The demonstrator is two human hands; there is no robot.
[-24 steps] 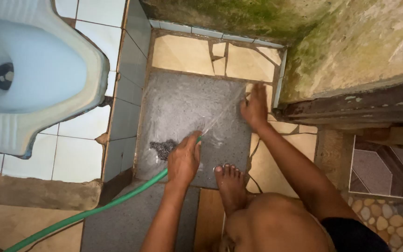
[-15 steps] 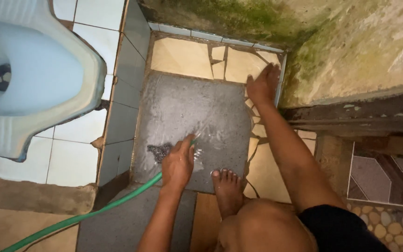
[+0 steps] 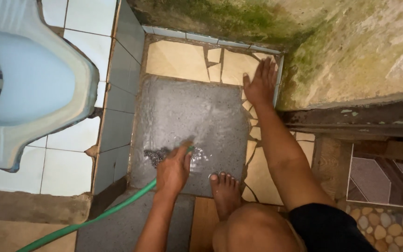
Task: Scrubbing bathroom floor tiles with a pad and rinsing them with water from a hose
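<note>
water makes the green hose [image 3: 94, 215] slippery and bendy, so your left hand [image 3: 173, 169] fingers wrap tight near its tip, while your right hand [image 3: 260, 84] lies open and flat on the tiles [image 3: 178, 58]

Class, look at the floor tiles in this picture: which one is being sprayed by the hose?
The large speckled grey floor tile, wet and glistening, where the left hand aims the green hose. The cracked cream tiles beyond it lie outside the spray.

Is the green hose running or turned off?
Running. Water sprays from the end of the green hose held in the left hand, splashing white onto the wet grey floor tile.
</note>
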